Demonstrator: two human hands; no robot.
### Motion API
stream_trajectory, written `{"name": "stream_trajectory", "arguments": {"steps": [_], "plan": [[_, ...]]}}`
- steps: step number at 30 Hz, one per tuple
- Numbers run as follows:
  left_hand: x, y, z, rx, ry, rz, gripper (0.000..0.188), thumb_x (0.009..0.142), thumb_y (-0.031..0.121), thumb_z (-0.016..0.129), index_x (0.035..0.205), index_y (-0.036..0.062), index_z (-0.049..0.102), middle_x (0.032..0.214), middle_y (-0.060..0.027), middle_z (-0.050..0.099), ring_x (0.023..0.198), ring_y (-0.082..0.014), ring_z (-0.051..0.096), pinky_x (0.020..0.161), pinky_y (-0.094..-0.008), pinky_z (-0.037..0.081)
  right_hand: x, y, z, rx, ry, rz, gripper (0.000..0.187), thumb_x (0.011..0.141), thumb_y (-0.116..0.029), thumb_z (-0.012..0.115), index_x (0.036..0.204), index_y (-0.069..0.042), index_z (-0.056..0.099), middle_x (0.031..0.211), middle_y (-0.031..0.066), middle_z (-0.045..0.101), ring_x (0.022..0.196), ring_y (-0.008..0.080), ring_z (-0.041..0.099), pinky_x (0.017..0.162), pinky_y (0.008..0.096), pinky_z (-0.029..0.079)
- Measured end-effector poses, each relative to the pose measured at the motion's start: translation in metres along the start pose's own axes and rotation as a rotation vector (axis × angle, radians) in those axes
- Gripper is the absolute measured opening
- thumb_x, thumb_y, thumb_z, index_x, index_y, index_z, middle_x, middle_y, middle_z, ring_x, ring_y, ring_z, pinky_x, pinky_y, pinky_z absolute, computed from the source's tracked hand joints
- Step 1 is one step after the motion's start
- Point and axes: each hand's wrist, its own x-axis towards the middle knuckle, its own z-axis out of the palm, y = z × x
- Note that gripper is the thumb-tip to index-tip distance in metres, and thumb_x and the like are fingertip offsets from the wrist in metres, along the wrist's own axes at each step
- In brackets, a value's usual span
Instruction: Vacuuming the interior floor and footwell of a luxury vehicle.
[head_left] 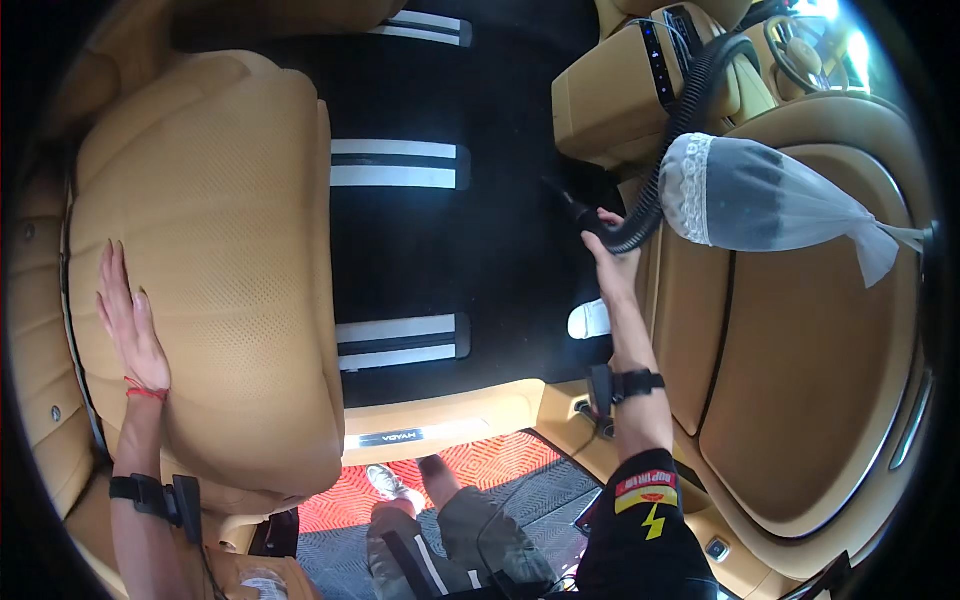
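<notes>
**Entry: vacuum hose and nozzle, car cabin, head view**

Head view, all places given from the tan seat cushion (215, 260) at the left.

- Vacuum hose (665, 150): black, ribbed, running from the right hand up and away toward the centre console (610, 100), well to the right of the cushion. It is curving freely, so it is likely soft along its length and light, though it may tug back when stretched. The ribs are offering grip.
- Nozzle (570, 205): the dark rigid tip is pointing down toward the black floor carpet (480, 250), just right of the cushion. It looks stiff and is probably the best part to steer with; the sensible hold is where the hose meets the tip, which is where it is being held.
- Right hand (612, 255): it is closing around that junction, fingers wrapped on the hose.
- Left hand (130, 320): it is lying flat and open on the cushion's left edge, fingers spread, gripping nothing. The two hands are well apart.
- White mesh bag (760, 195): with lace trim, it is lying on the second tan seat (800, 400), far right of the cushion.
- Door sill (430, 425) and red patterned mat (480, 465): these are sitting below the cushion's lower right corner.
</notes>
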Motion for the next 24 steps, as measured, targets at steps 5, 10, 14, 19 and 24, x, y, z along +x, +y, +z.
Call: {"name": "stream_trajectory", "arguments": {"steps": [5, 10, 14, 19, 24], "plan": [[0.005, 0.004, 0.003, -0.021, 0.005, 0.025, 0.066, 0.101, 0.050, 0.022, 0.156, 0.0135, 0.025, 0.163, -0.0079, 0.022, 0.151, -0.0244, 0.016, 0.120, -0.0505, 0.000, 0.014, 0.000, -0.040, 0.175, 0.127, 0.170, 0.034, 0.082, -0.006, 0.075, 0.114, -0.009, 0.062, 0.116, 0.0042, 0.061, 0.111, 0.0159, 0.058, 0.098, 0.0298, 0.044], [0.003, -0.002, 0.007, -0.030, -0.007, 0.021, 0.066, 0.101, 0.049, 0.021, 0.156, 0.0126, 0.024, 0.163, -0.0078, 0.022, 0.151, -0.0247, 0.016, 0.120, -0.0500, 0.001, 0.016, 0.005, -0.011, -0.089, 0.219, 0.039, 0.032, 0.079, -0.009, 0.078, 0.108, -0.003, 0.064, 0.105, 0.0046, 0.063, 0.100, 0.0155, 0.060, 0.092, 0.0305, 0.045], [0.002, -0.007, 0.004, -0.043, -0.008, 0.041, 0.066, 0.102, 0.048, 0.020, 0.156, 0.0119, 0.024, 0.163, -0.0074, 0.022, 0.151, -0.0249, 0.016, 0.121, -0.0496, 0.001, 0.016, -0.008, -0.025, -0.226, 0.161, -0.092, 0.033, 0.080, -0.010, 0.077, 0.110, -0.001, 0.065, 0.104, 0.0069, 0.067, 0.097, 0.0178, 0.063, 0.089, 0.0324, 0.048], [0.004, -0.009, 0.000, -0.070, -0.002, 0.070, 0.065, 0.103, 0.047, 0.020, 0.156, 0.0108, 0.024, 0.162, -0.0078, 0.025, 0.151, -0.0249, 0.018, 0.121, -0.0470, 0.005, 0.056, 0.009, -0.027, -0.342, 0.201, -0.272, 0.039, 0.081, -0.009, 0.075, 0.115, 0.003, 0.061, 0.099, 0.0156, 0.069, 0.094, 0.0276, 0.066, 0.087, 0.0353, 0.049], [0.005, -0.014, 0.005, -0.118, 0.019, 0.091, 0.065, 0.103, 0.045, 0.021, 0.156, 0.0080, 0.025, 0.161, -0.0101, 0.027, 0.150, -0.0252, 0.020, 0.121, -0.0438, 0.009, 0.103, 0.057, -0.023, -0.553, 0.312, -0.150, 0.026, 0.079, -0.010, 0.080, 0.101, -0.004, 0.066, 0.089, 0.0040, 0.068, 0.084, 0.0174, 0.063, 0.080, 0.0328, 0.050]]}}
